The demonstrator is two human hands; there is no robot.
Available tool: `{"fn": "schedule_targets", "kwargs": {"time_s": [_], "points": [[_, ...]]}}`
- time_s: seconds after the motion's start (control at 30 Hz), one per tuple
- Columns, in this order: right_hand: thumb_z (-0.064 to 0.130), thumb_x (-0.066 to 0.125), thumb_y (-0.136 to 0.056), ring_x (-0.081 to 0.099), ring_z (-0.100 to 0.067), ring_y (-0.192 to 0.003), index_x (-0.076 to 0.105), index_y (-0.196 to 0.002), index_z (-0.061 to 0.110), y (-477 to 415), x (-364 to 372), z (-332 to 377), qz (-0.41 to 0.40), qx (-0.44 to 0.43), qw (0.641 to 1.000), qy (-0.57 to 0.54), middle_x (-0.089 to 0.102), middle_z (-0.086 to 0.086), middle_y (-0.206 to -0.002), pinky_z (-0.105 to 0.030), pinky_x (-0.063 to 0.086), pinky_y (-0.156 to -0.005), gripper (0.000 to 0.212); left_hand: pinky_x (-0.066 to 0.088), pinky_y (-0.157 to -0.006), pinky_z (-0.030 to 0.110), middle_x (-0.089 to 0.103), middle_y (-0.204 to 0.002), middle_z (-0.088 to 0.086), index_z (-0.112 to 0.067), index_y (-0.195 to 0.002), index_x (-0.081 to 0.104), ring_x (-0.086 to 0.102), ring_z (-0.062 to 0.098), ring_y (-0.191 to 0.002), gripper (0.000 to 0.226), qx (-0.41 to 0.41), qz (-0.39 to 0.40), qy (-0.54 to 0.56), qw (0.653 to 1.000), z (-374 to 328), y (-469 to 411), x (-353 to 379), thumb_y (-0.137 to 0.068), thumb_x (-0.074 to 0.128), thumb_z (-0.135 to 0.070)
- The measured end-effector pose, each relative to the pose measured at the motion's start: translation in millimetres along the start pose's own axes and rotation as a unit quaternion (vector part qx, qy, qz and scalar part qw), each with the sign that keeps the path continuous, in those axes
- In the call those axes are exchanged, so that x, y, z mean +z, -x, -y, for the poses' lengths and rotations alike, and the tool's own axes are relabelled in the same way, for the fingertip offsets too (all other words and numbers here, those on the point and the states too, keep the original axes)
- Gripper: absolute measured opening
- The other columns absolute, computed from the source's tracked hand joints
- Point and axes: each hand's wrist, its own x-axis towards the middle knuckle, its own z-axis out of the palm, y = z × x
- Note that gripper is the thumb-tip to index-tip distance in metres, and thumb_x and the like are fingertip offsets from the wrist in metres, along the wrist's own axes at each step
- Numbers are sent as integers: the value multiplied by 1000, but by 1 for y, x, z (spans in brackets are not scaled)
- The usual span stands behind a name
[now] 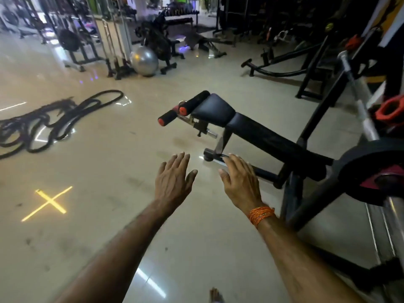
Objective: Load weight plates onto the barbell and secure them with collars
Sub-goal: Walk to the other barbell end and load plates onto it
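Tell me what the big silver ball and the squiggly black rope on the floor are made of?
The silver ball looks like smooth rubber or vinyl: a soft sheen, rounded, probably inflated. The black rope looks like thick braided fibre: matte, with a frayed, fuzzy end. Blur hides the finer detail.

Two bare forearms without sleeves, orange thread band wound round the right wrist

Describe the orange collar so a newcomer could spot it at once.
Start at the black bench in the middle and look right to the steel barbell slanting down the frame's edge. The orange collar rings that bar, above the black weight plate; it is the brightest thing there.
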Motion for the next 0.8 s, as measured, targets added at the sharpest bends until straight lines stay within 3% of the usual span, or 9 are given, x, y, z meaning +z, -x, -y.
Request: {"fn": "schedule_targets", "kwargs": {"time_s": [0.3,0.53,0.8], "points": [[39,41,-106,35,-24,-147,47,-148,17,-113,140,42,76,-11,995,-57,44,-7,-156,-47,29,-120,47,34,-114,41,45,-154,0,-20,-149,44,40,20,-143,58,-110,21,-15,994,132,-56,53,-100,42,-51],[38,42,-106,37,-24,-146,46,-148,18,-242,225,69,142,-31,986,-76,45,-7,-156,-44,30,-119,46,36,-113,40,47,-153,-1,-20,-148,45,41,19,-143,59,-188,40,-16,981,214,-147,88,-100,38,-52],[39,41,-106,35,-23,-147,44,-149,19,-420,315,110,160,-75,982,-68,43,-6,-157,-46,28,-121,48,36,-114,42,45,-154,1,-19,-150,42,39,21,-144,59,-233,21,-7,972,340,-282,122,-102,36,-52]]}}
